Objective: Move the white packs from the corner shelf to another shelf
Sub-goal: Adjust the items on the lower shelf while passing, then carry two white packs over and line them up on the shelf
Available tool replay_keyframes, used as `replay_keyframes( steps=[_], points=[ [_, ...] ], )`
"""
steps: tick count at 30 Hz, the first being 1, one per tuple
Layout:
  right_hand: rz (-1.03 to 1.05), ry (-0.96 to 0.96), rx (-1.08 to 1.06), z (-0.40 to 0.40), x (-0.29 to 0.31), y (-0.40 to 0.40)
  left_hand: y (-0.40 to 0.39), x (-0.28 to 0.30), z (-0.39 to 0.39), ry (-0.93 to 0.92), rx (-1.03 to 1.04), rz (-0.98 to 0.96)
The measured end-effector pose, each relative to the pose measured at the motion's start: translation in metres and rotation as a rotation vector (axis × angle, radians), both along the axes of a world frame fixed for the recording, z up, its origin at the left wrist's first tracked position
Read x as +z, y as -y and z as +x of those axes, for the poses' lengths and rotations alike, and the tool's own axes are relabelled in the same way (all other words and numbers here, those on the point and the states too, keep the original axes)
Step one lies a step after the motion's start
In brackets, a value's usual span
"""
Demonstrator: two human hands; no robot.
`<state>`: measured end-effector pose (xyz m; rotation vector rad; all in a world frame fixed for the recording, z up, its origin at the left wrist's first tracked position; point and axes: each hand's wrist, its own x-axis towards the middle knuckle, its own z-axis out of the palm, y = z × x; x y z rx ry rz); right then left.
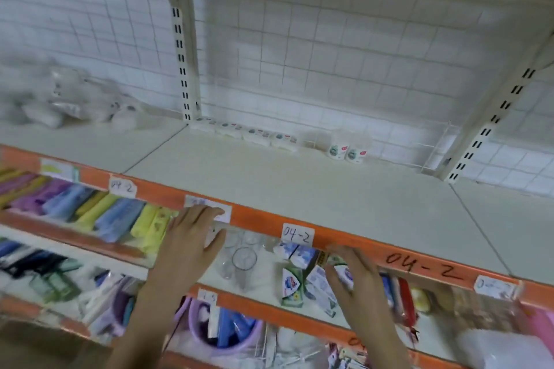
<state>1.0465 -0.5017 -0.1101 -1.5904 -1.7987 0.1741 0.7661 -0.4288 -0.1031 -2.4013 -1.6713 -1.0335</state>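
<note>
A heap of white packs (pixel 60 102) in clear wrap lies at the back of the corner shelf on the left. A row of small white packs (pixel 248 133) lines the back of the middle shelf (pixel 299 189), with two more (pixel 347 153) to their right. My left hand (pixel 189 246) hovers at the orange front edge, a small white pack (pixel 214 235) showing between its thumb and fingers. My right hand (pixel 356 281) grips another white pack (pixel 344 272) in front of the shelf below.
The shelf below carries clear cups (pixel 244 260), soap boxes (pixel 292 284) and coloured packets (pixel 120 216). A purple bucket (pixel 221 335) stands lower down. Wire grid panels back the shelves, and a slotted upright (pixel 183 69) separates the corner bay.
</note>
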Motion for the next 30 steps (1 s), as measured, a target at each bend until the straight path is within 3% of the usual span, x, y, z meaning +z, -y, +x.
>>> replay_keyframes(
  steps=[8,17,24,30],
  points=[
    [-0.230,0.096,0.366,-0.064,-0.033,0.036,0.140,-0.041,-0.066,-0.088,0.338,-0.346],
    [-0.308,0.090,0.661,-0.170,-0.048,0.062,0.253,-0.042,-0.148,0.111,0.661,-0.408],
    [-0.230,0.171,0.843,-0.264,-0.023,0.038,0.264,-0.038,-0.220,0.088,0.790,-0.339],
    [-0.165,0.131,0.839,-0.362,0.001,-0.002,0.227,-0.017,-0.316,0.093,0.784,-0.251]
  ],
)
